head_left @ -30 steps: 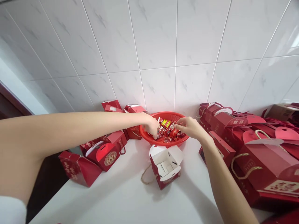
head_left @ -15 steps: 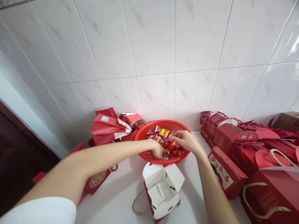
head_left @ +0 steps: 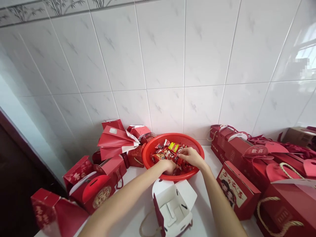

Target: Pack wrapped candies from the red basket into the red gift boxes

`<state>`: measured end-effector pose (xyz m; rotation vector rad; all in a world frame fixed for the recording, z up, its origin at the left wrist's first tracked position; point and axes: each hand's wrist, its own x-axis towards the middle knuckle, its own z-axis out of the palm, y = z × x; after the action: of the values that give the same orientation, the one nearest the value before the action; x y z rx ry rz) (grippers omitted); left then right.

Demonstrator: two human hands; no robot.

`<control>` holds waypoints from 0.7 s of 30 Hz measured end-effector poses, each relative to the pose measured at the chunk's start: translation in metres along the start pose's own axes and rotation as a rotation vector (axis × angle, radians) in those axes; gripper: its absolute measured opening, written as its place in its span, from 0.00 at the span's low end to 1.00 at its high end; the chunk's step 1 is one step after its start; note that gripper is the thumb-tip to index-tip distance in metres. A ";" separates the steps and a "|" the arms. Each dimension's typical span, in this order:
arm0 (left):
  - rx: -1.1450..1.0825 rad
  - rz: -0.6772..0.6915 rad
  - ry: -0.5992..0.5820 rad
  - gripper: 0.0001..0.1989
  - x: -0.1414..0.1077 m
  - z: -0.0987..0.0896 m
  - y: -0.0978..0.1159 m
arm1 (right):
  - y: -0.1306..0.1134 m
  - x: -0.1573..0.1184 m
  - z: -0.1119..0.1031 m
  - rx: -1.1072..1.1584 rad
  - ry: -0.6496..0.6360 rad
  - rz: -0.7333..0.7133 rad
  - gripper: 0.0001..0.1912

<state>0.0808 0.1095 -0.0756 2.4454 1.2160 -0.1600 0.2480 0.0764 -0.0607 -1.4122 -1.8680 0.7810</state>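
Observation:
A red plastic basket (head_left: 172,178) holds many small candies (head_left: 166,154) in red wrappers, with one yellow-labelled packet (head_left: 174,147) among them. My left hand (head_left: 169,167) reaches into the near part of the basket, its fingers hidden down among the candies. At the basket's right side my right hand (head_left: 192,156) has its fingers bent together, fingertips on a red wrapped candy. In front of the basket stands an open gift box (head_left: 172,210), white inside and red outside, flaps spread, with nothing in it. A rope handle (head_left: 148,223) hangs at its left.
Red gift boxes crowd the right side, including one with a printed couple (head_left: 237,189) and a rope-handled box (head_left: 286,204). More boxes (head_left: 98,191) stand on the left, and a folded red carton (head_left: 116,140) leans behind them. A white tiled wall (head_left: 165,108) rises behind.
The view has tilted up and shows more boxes on the left. My left arm has drawn in closer to my body. Both hands stay in the basket, the right one's fingertips now lower on the candies.

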 end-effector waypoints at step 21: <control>-0.383 0.068 0.348 0.19 -0.020 -0.023 0.003 | -0.003 -0.001 0.002 0.350 -0.046 0.089 0.21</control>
<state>0.0698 0.1024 -0.0480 2.2231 1.1662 0.4927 0.2454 0.0742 -0.0598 -1.2677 -1.6122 1.1315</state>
